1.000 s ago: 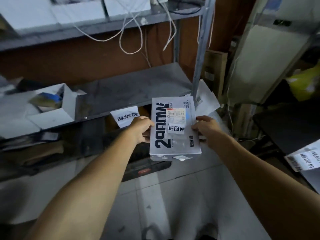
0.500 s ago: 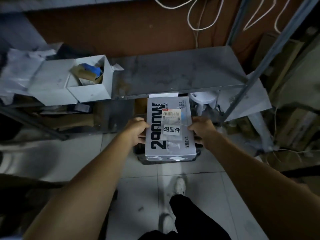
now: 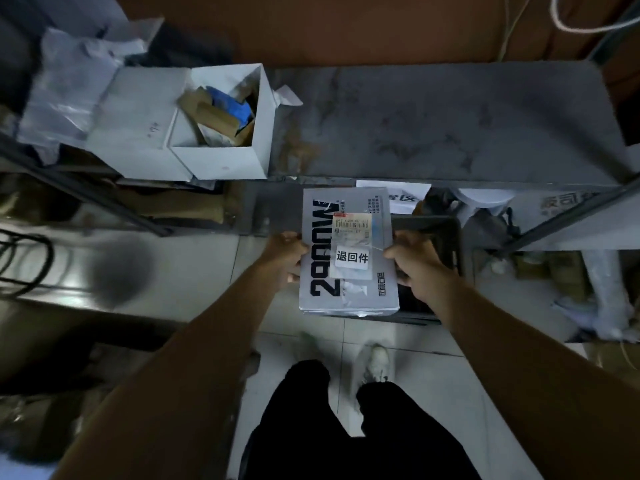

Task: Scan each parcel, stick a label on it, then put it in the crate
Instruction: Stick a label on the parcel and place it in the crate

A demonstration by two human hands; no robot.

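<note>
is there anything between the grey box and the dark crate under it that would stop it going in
Nothing visible does. The grey cardboard parcel, held at its sides by the left hand and right hand, hangs right over the dark plastic crate. The crate's inside is mostly hidden by the parcel.

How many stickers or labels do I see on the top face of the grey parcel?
2. A barcode label sits near the far end of the grey parcel. The white label with three printed characters lies just below it, toward the person. Other faces are hidden.
</note>
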